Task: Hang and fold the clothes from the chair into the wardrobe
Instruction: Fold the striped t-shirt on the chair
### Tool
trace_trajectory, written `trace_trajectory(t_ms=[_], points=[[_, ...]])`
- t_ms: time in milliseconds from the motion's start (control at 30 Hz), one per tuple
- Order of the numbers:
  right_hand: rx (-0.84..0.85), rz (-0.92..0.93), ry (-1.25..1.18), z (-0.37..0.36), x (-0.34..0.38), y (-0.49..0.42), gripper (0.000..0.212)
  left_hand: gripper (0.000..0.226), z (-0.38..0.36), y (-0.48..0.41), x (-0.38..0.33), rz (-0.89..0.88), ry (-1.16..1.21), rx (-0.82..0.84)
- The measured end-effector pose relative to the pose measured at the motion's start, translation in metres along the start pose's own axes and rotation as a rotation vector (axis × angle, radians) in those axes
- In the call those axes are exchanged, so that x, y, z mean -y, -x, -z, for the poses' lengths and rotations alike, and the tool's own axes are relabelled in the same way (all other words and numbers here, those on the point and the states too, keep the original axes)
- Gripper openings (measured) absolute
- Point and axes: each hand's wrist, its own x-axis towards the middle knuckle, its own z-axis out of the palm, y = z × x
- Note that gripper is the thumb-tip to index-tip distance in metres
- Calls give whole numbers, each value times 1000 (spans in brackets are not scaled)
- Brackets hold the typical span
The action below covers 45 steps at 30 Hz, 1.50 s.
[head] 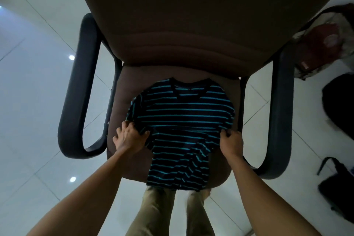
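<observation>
The striped shirt (180, 130) lies flat on the chair (134, 74) seat, collar at twelve o'clock. The left hand (130, 138) pinches its nine o'clock edge, the right hand (229, 138) its three o'clock edge. Fold evenly, keeping both sides level and taut.

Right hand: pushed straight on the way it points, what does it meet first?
The shirt, whose edge the right hand pinches; it points inward across it. Beyond, probably the backrest, though depth is unclear.
</observation>
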Motion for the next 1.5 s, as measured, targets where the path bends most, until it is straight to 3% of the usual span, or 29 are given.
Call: trace_trajectory(t_ms=[167,267,367,433,567,733,867,967,1233,1500], points=[[-114,-97,-8,2,22,-10,47,70,-1,-4,-12,-5,-102,-57],[-167,80,74,3,45,-23,46,54,6,-17,-32,-144,-73,-236],[-181,268,290,0,75,-40,50,48,15,-40,-56,-307,-49,-268],[-114,346,348,-3,93,-54,48,47,20,-61,-70,-370,-63,-216],[154,310,377,-8,109,-77,26,34,31,-98,-86,-336,-185,3],[164,384,434,-8,108,-77,18,36,35,-111,-85,-386,-237,6],[202,429,289,2,107,-60,34,46,50,-103,-92,-395,-126,172],[265,434,271,16,109,-41,26,60,65,-83,-93,-457,-112,303],[115,640,49,86,128,52,22,37,133,9,-77,-689,297,-3],[-12,797,-30,192,98,218,39,37,211,166,-39,-971,338,-189]])
